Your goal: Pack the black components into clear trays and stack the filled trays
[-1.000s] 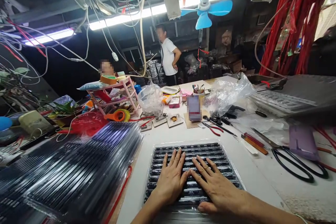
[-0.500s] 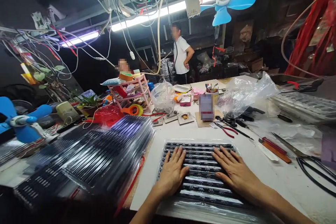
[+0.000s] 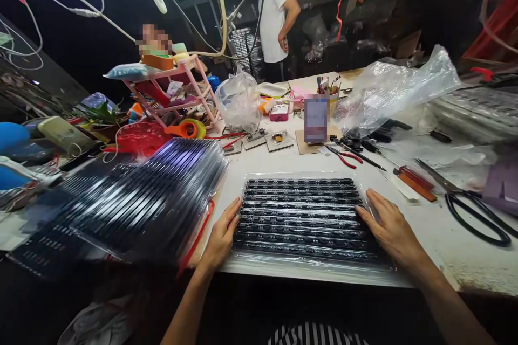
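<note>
A clear plastic tray (image 3: 301,262) lies flat at the front of the white worktable, filled with rows of dark strips (image 3: 299,215) that look like circuit boards. At its left edge is my left hand (image 3: 222,236), fingers curled against the side. My right hand (image 3: 390,226) grips the opposite edge, its thumb over the rim and the other fingers along the outside. Left of the tray, a heap of similar plastic-covered black strips (image 3: 162,194) overlaps in layers, with a red strap (image 3: 198,240) beside it.
Large black-handled scissors (image 3: 473,205), an orange-handled tool (image 3: 416,184) and red-handled pliers (image 3: 343,157) lie to the right. Behind stand a pink rack (image 3: 194,86), a tape roll (image 3: 188,129) and crumpled plastic bags (image 3: 396,91). A person in a white shirt (image 3: 275,16) stands beyond the table.
Both hands have moved from lying flat on top of the strips outward to the tray's left and right edges. The view has tilted down.
</note>
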Motion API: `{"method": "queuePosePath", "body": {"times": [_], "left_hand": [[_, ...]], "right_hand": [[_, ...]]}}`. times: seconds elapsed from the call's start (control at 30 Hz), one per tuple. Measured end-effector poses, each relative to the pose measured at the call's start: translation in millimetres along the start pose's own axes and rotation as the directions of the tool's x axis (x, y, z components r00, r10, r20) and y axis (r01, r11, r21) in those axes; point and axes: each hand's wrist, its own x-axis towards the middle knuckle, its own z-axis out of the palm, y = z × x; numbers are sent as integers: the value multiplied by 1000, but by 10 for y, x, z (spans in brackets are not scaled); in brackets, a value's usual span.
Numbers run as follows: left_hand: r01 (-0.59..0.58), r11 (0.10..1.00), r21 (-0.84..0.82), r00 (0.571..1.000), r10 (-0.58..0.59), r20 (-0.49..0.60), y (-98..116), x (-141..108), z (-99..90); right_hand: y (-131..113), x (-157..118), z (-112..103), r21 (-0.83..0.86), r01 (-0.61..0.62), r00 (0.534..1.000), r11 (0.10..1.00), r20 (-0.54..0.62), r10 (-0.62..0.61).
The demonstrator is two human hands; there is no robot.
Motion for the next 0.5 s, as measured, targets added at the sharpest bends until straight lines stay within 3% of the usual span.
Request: {"method": "queuePosePath", "body": {"times": [0.13, 0.2, 0.3, 0.4, 0.5], "left_hand": [[-1, 1000, -5, 1000, 1, -4, 12, -37, -9], [-1, 1000, 7, 1000, 1, 3, 22, -46, -6], [1, 1000, 30, 1000, -1, 10, 43, -54, 7], [5, 999, 49, 1000, -5, 3, 64, -61, 21], [2, 998, 57, 1000, -2, -3, 80, -66, 28]], "right_hand": [[-64, -21, -40, 151, -139, 990, 979, 56, 132], [-133, -28, -73, 295, -257, 965, 920, 131, 227], [-231, -7, -120, 536, -392, 920, 748, 207, 334], [-303, 58, -185, 752, -437, 886, 494, 264, 382], [-338, 155, -267, 814, -480, 847, 326, 335, 412]]}}
